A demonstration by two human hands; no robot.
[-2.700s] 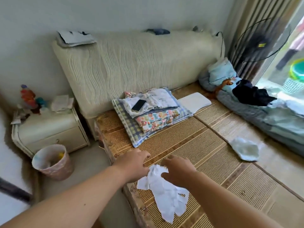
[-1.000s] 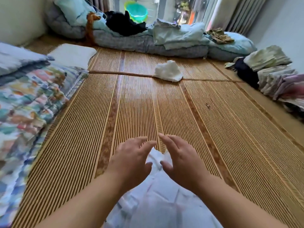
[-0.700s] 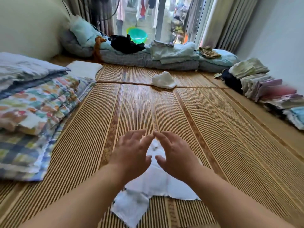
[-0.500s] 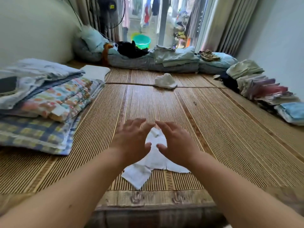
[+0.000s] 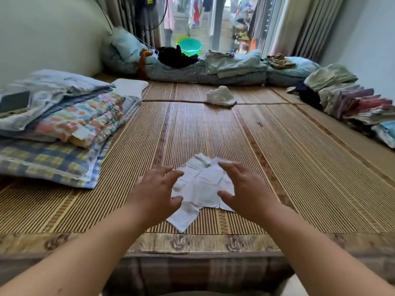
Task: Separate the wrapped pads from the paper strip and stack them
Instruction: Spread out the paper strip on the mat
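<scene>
A crumpled white bundle of wrapped pads on their paper strip (image 5: 203, 184) lies on the bamboo mat (image 5: 277, 167) near the bed's front edge. One flat white end of it sticks out toward me at the lower left. My left hand (image 5: 156, 193) hovers over the bundle's left side with fingers spread, holding nothing. My right hand (image 5: 243, 189) hovers over its right side, fingers spread too. The hands cover the bundle's side edges.
Folded bedding with a phone (image 5: 15, 101) on top lies at the left. A white cloth lump (image 5: 221, 96) sits mid-mat farther back. Stacked folded clothes (image 5: 352, 103) line the right edge, and quilts and pillows (image 5: 224, 67) line the far end by the window.
The view has swung from the headboard side to along the bed. My hands, which were close together over the bundle, have moved apart to its two sides. The bundle now shows between them.
</scene>
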